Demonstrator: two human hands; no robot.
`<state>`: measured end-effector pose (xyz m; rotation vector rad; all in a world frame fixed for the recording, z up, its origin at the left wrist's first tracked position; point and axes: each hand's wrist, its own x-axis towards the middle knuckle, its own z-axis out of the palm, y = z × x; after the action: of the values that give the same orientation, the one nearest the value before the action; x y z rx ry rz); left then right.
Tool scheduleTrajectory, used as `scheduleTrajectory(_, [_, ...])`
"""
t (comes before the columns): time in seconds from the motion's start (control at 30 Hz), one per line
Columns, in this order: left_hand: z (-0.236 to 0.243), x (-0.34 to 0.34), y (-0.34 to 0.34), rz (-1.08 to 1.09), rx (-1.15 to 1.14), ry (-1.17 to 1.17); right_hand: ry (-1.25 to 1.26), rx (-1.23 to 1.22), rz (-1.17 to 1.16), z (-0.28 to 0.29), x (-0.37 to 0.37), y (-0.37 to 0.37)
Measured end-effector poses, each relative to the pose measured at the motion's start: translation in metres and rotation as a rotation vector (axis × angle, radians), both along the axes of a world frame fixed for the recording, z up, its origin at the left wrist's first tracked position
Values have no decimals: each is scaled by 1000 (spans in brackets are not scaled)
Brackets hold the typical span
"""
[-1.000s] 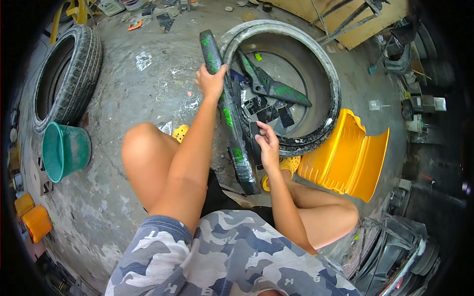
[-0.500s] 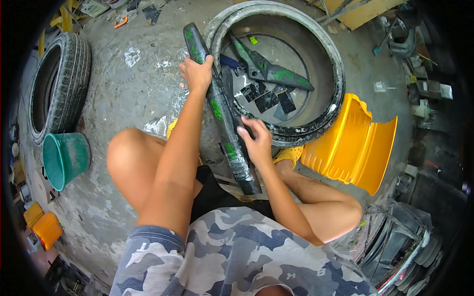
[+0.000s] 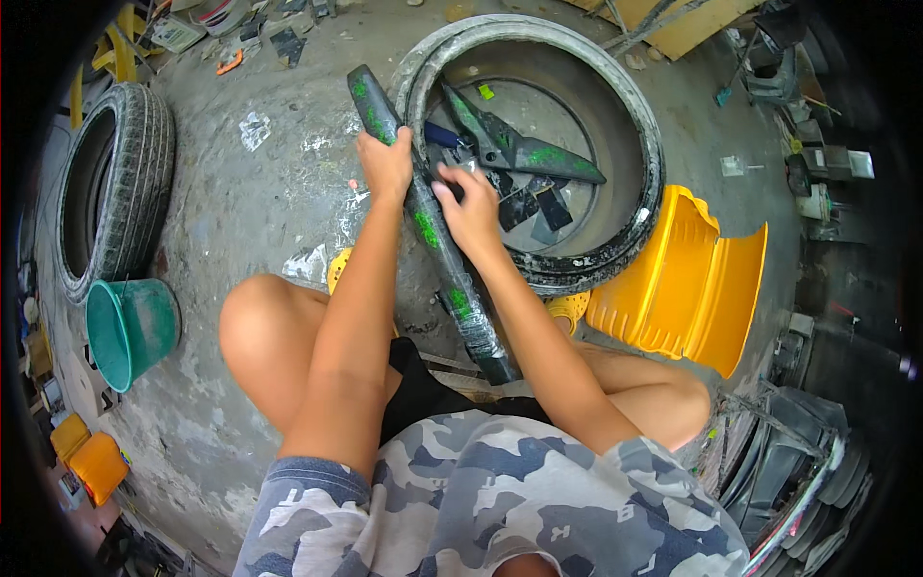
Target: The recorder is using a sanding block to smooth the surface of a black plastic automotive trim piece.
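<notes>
Grey concrete floor (image 3: 260, 202) spreads under you, with two tyres on it: one tyre (image 3: 115, 192) at your left, one pale-walled tyre (image 3: 615, 125) ahead holding black scraps. You also have one green bucket (image 3: 130, 332) and one yellow rim (image 3: 687, 279). Your left hand (image 3: 385, 165) wraps the long black strip (image 3: 437, 245), green-smeared, slanting between your knees; your right hand (image 3: 471, 210) presses curled fingers on it.

Tyre workshop: worn tyres (image 3: 115, 192), yellow wheel rim (image 3: 692, 279), stained concrete floor (image 3: 260, 192).
</notes>
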<state>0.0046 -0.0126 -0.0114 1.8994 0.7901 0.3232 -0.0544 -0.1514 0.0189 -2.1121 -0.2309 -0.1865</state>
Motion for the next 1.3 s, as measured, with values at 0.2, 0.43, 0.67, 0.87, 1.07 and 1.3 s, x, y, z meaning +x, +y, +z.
scheduleTrajectory(0.2, [1, -5, 7, -11, -4, -33, 59, -13, 26, -9, -41, -18])
scheduleTrajectory(0.43, [-7, 6, -3, 28, 42, -78, -60, -127, -36, -5, 16, 14])
scheduleTrajectory(0.67, [2, -5, 3, -13, 41, 34, 69, -122, -32, -1, -33, -8])
scheduleTrajectory(0.87, [-7, 2, -7, 4, 89, -78, -47, -102, -29, -13, 12, 9])
scheduleTrajectory(1.07, [-6, -3, 2, 45, 138, -58, -8, -119, 46, -1, -24, -10])
scheduleTrajectory(1.3, [-14, 0, 3, 25, 144, -52, -25, -68, 66, -16, -11, -4])
